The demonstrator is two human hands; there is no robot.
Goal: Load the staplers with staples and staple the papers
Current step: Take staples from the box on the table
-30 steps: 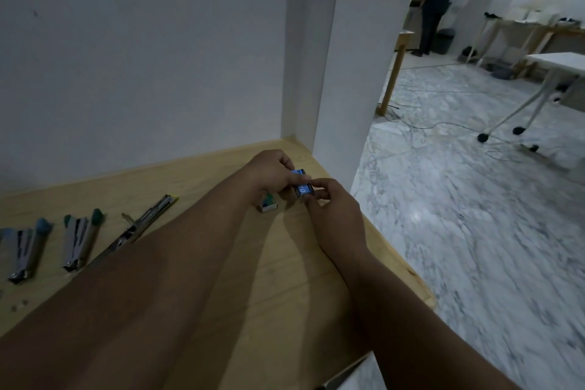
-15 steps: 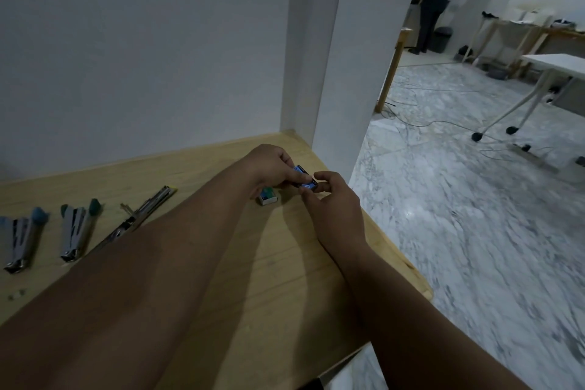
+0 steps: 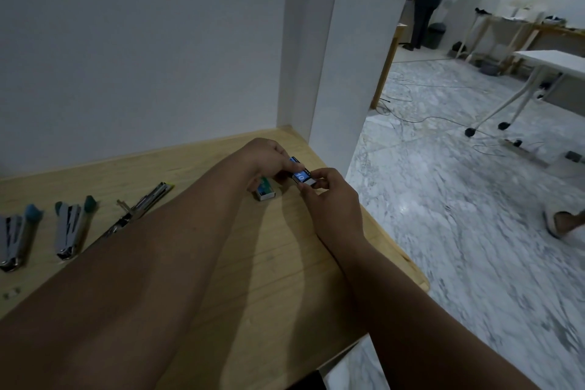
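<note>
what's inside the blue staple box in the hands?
Cannot tell. The blue staple box is pinched by the left hand and right hand; only its printed top and a pale edge show. Its contents are covered.

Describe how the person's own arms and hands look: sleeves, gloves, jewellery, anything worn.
Both forearms are bare for as far as the head view shows them; no sleeve edge comes into the picture. The left hand and the right hand wear no gloves. No watch, bracelet or ring shows on either wrist or on the visible fingers. The light is dim, so small marks could be missed.
</note>
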